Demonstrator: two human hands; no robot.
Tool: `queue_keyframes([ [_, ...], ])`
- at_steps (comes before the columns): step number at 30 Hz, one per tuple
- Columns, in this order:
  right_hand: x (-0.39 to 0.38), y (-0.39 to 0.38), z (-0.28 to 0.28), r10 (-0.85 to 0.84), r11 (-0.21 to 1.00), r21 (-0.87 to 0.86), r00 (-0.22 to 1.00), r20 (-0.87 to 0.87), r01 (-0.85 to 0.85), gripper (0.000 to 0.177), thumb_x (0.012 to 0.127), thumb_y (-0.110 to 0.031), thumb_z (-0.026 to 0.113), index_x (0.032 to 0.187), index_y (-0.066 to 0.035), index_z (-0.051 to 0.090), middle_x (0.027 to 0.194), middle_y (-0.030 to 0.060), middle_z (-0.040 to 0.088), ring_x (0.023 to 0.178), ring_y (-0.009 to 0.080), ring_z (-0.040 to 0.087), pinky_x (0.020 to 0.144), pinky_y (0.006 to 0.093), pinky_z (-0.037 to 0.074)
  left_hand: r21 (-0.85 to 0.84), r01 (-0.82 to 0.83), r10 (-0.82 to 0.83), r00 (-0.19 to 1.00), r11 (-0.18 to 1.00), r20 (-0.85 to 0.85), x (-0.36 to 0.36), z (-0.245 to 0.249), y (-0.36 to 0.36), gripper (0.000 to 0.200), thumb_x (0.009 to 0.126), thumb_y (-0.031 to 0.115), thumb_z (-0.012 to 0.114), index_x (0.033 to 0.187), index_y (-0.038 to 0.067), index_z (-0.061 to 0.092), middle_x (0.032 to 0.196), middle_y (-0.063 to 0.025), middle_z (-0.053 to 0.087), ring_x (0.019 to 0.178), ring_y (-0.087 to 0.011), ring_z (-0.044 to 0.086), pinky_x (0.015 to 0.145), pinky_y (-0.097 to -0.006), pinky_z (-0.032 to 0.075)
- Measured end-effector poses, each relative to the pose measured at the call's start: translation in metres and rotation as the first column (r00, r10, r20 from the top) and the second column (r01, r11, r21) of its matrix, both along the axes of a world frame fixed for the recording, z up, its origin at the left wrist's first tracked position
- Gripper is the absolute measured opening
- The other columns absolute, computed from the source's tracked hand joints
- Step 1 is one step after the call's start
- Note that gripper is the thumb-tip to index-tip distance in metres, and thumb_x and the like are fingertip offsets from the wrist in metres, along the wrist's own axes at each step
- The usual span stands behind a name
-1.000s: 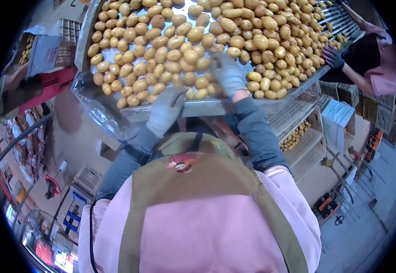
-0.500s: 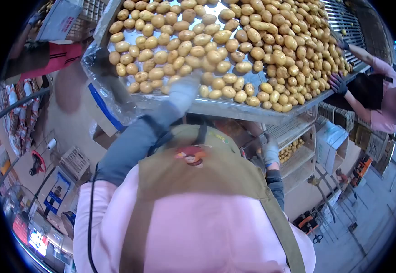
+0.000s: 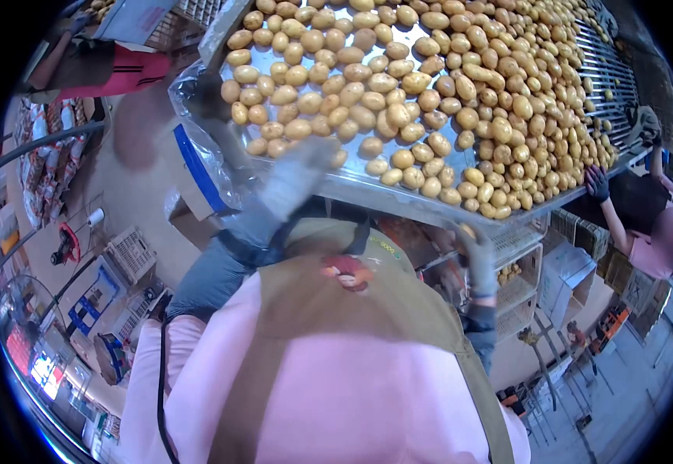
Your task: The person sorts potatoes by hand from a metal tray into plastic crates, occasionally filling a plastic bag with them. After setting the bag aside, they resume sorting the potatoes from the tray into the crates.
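Note:
A metal sorting table point(image 3: 336, 185) bears many yellow-brown potatoes point(image 3: 506, 108), loosely spread on the left and piled thick on the right. My left hand point(image 3: 298, 178), in a pale glove, is over the near rim beside the closest potatoes. Motion smears its fingers, so I cannot make out a grip. Below the rim, further right, my right hand point(image 3: 478, 259) is raised, also gloved. A potato point(image 3: 468, 231) shows at its fingertips, with the fingers closed around it.
Plastic crates point(image 3: 523, 290) with some potatoes stand below the table's right side. A co-worker's dark-gloved hand point(image 3: 598, 183) is at the right rim; another person point(image 3: 112, 73) is at the far left. Slatted rollers point(image 3: 603, 77) lie beyond the pile. A blue-edged box point(image 3: 197, 166) stands left.
My left hand has drawn back from among the potatoes toward the near rim. My right hand has come up from beside the crates, with a potato now showing. The whole view has shifted.

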State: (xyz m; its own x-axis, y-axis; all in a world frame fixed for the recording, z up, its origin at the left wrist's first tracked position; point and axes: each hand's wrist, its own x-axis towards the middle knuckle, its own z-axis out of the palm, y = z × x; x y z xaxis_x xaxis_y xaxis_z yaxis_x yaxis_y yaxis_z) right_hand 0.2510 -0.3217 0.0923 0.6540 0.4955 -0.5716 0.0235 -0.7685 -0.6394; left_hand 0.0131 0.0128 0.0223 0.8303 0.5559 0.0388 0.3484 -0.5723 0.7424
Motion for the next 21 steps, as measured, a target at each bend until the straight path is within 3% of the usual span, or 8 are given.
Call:
queue_keyframes([
  [2,0.043,-0.064,-0.002,-0.14,0.919,-0.351,0.981,0.135,0.18,0.051,0.095,-0.033,0.067,0.133,-0.001,0.062,0.115,0.0187,0.069,0.093,0.0209,0.069,0.08,0.0322,0.057,-0.442,-0.489,0.446,0.871,0.752,-0.205,-0.033,-0.002,0.037,0.026,0.102,0.02,0.059,0.121,0.005,0.069,0.111,-0.0119,0.072,0.103,-0.0201,0.068,0.091,-0.0319,0.053],
  [3,0.055,-0.074,0.003,0.432,0.599,-0.801,0.838,0.334,0.01,0.06,0.095,-0.035,0.067,0.144,-0.002,0.053,0.135,0.0217,0.06,0.115,0.0261,0.063,0.097,0.0399,0.052,-0.447,-0.57,0.563,0.81,0.69,-0.164,-0.04,0.007,0.052,0.026,0.101,0.016,0.058,0.121,0.005,0.07,0.109,-0.009,0.072,0.103,-0.0151,0.066,0.09,-0.0285,0.052],
  [6,0.075,-0.027,-0.01,0.103,0.962,-0.269,0.836,0.539,0.055,0.064,0.096,-0.031,0.066,0.15,-0.005,0.044,0.148,0.021,0.049,0.131,0.03,0.052,0.108,0.0433,0.044,-0.444,-0.635,0.658,0.742,0.633,-0.123,-0.066,-0.022,0.069,0.026,0.101,0.017,0.059,0.122,0.005,0.07,0.11,-0.0089,0.072,0.105,-0.0159,0.066,0.091,-0.0288,0.052],
  [9,0.011,0.147,-0.015,-0.124,0.933,0.357,0.973,0.197,0.047,0.06,0.089,-0.013,0.07,0.144,-0.001,0.051,0.138,0.0208,0.057,0.132,0.0343,0.053,0.113,0.0406,0.039,0.168,-0.362,0.39,0.903,0.917,-0.181,-0.039,-0.039,0.062,0.033,0.098,0.023,0.06,0.127,0.008,0.065,0.12,-0.0177,0.069,0.106,-0.028,0.068,0.094,-0.0374,0.052],
  [10,0.011,0.184,-0.037,0.261,0.894,0.18,0.804,0.534,-0.409,0.06,0.086,-0.013,0.072,0.142,-0.002,0.053,0.141,0.0192,0.055,0.13,0.0377,0.052,0.109,0.0424,0.043,0.385,-0.204,0.29,0.94,0.9,-0.178,-0.029,-0.054,0.066,0.034,0.097,0.027,0.061,0.127,0.009,0.064,0.119,-0.0196,0.068,0.106,-0.0322,0.068,0.094,-0.0406,0.052],
  [13,-0.04,0.264,-0.073,0.495,0.798,-0.249,0.362,0.79,-0.549,0.048,0.089,-0.039,0.065,0.132,-0.017,0.061,0.141,0.01,0.054,0.127,0.0362,0.048,0.108,0.0542,0.031,0.175,-0.245,0.296,0.868,0.954,-0.399,0.011,-0.046,0.078,0.04,0.094,0.037,0.062,0.122,0.009,0.065,0.115,-0.02,0.068,0.103,-0.037,0.066,0.092,-0.0449,0.052],
  [17,-0.059,0.227,-0.092,0.528,0.7,-0.059,0.46,0.713,-0.712,0.044,0.084,-0.023,0.07,0.127,-0.015,0.064,0.128,0.0101,0.059,0.118,0.0356,0.053,0.099,0.0496,0.041,0.055,-0.236,0.232,0.844,0.97,-0.484,0.021,-0.029,0.09,0.043,0.092,0.043,0.066,0.114,0.006,0.067,0.108,-0.0162,0.069,0.097,-0.0316,0.069,0.086,-0.043,0.053],
  [21,-0.018,0.208,-0.073,0.581,0.739,-0.18,0.478,0.658,-0.65,0.04,0.077,-0.013,0.072,0.117,-0.013,0.067,0.117,0.0109,0.063,0.109,0.0352,0.057,0.093,0.0486,0.044,-0.592,-0.515,0.591,0.803,0.62,-0.08,-0.027,-0.042,0.077,0.034,0.098,0.033,0.06,0.113,0.004,0.068,0.094,-0.0026,0.068,0.083,-0.014,0.063,0.073,-0.0295,0.052],
])
